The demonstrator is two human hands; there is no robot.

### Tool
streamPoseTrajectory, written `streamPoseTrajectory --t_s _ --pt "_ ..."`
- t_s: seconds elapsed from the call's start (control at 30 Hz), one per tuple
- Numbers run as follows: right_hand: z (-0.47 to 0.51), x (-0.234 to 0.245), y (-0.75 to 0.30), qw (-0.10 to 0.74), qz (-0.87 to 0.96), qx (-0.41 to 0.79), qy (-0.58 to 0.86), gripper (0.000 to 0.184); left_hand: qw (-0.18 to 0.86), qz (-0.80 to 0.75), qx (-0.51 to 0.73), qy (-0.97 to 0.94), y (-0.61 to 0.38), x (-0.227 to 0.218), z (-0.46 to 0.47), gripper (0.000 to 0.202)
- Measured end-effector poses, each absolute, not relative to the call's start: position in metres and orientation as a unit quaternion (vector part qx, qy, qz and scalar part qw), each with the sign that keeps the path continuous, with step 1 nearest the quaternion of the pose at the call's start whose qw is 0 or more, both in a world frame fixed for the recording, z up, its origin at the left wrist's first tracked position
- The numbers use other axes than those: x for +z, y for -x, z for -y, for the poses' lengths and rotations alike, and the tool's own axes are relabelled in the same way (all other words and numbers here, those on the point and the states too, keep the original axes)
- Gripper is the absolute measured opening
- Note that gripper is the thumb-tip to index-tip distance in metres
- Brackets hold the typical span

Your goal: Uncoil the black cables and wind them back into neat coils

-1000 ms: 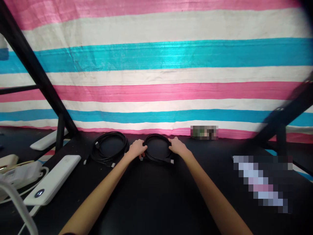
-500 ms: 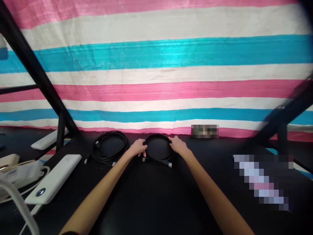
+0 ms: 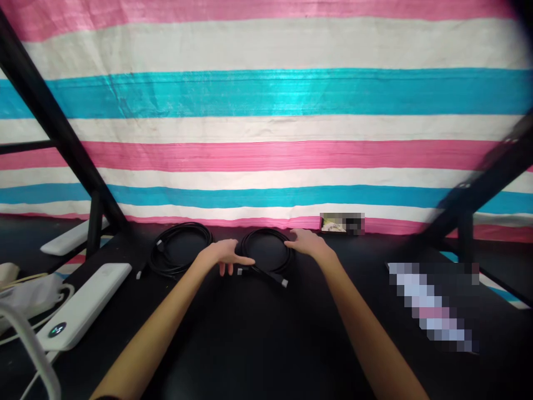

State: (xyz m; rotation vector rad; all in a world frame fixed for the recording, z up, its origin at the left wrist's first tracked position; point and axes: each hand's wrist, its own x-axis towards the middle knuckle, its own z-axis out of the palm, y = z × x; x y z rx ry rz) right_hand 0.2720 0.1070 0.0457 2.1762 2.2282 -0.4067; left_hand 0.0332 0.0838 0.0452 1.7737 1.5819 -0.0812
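Between my hands a coiled black cable (image 3: 266, 230) lies flat on the black table (image 3: 258, 344), its silvery plug (image 3: 284, 283) pointing toward me. My left hand (image 3: 224, 253) hovers at the coil's left side, fingers apart, thumb stretched out over the cable near its ends. On the right, my right hand (image 3: 308, 243) is at the coil's edge with its fingers spread and nothing gripped. Another coiled black cable (image 3: 181, 226) lies to the left, partly covered by my left wrist; one of its plugs (image 3: 139, 274) sticks out at the left.
A white power bank (image 3: 89, 305) with a small display rests on the left, near a white adapter (image 3: 33, 297) and cords. Another white slab (image 3: 70, 238) sits farther back. Black metal struts (image 3: 62, 139) rise on both sides, before a striped sheet (image 3: 266, 128). Blurred items are at right.
Both hands have let go of the middle cable coil and opened, moving slightly apart. The coil stays on the table. The view has shifted a little to the right.
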Motion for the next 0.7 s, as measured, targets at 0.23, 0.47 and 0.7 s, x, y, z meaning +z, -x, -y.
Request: streamPoseTrajectory --t_s 0.23,0.47,0.7 --pt "-0.079 0.07 -0.252 0.009 -0.804 -0.222 -0.551 0.058 0.412 -0.605 -0.047 -0.68 -0.053 0.032 -0.075 0.094" --pt "-0.092 0.029 -0.229 0.045 -0.86 -0.217 -0.46 0.044 0.46 -0.558 0.026 -0.69 -0.064 0.02 -0.077 0.057" --pt "-0.092 0.024 -0.225 0.015 -0.87 -0.183 -0.457 0.068 0.462 -0.55 0.034 -0.695 -0.053 0.016 -0.088 0.041"
